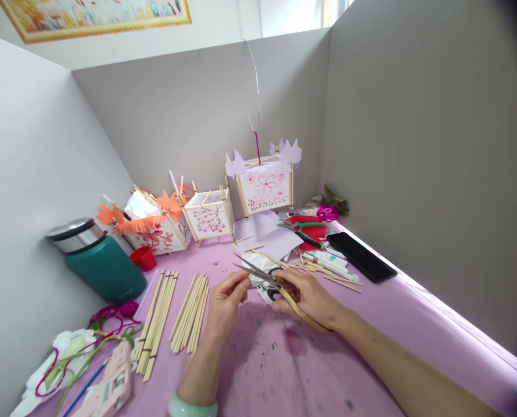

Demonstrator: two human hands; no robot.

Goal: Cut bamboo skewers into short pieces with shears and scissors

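Observation:
My right hand (304, 292) grips a pair of scissors (262, 273) with long metal blades spread apart, pointing left. A curved yellowish-brown handle runs below the palm. My left hand (230, 292), with a pale green bangle (193, 406) at its wrist, is closed in a pinch beside the blades; what sits between its fingertips is too small to make out. Behind the blades lie black handle loops (274, 294), partly hidden, and a crumpled white tissue (258, 262). Left of my left hand lies a bundle of thin wooden sticks (191, 313).
Paper-sided stick lanterns (267, 188) stand along the back partition. At left are a teal bottle (106, 269), a red cup (143, 258), tied sticks (157, 324) and a pink glue gun (113, 385). At right lie green-handled pliers (308, 231), markers (330, 262) and a black phone (362, 258).

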